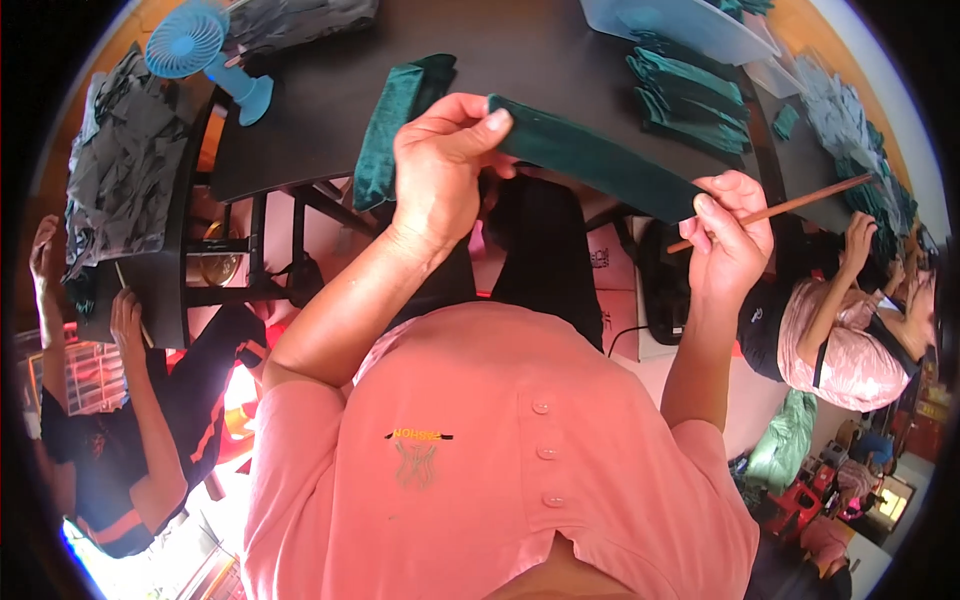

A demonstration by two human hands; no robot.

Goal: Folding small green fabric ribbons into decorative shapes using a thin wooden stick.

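Observation:
A dark green velvet strip [600, 160] is stretched between my two hands above the near edge of the black table. My left hand [445, 160] pinches its left end between thumb and fingers. At the other end, my right hand [730, 225] grips the strip's lower right corner and also holds a thin brown wooden stick [800, 205], which slants up to the right. Beside my left hand, several green velvet pieces [388, 125] hang over the table's edge. Farther right lies a pile of folded green velvet strips [690, 100].
A blue fan [200, 50] stands at the far left of the black table [300, 130]. Grey fabric pieces [130, 160] heap up on the left, and a clear plastic bin [680, 25] is at the back right. People work on both sides, one with a hand [127, 320] near a stick.

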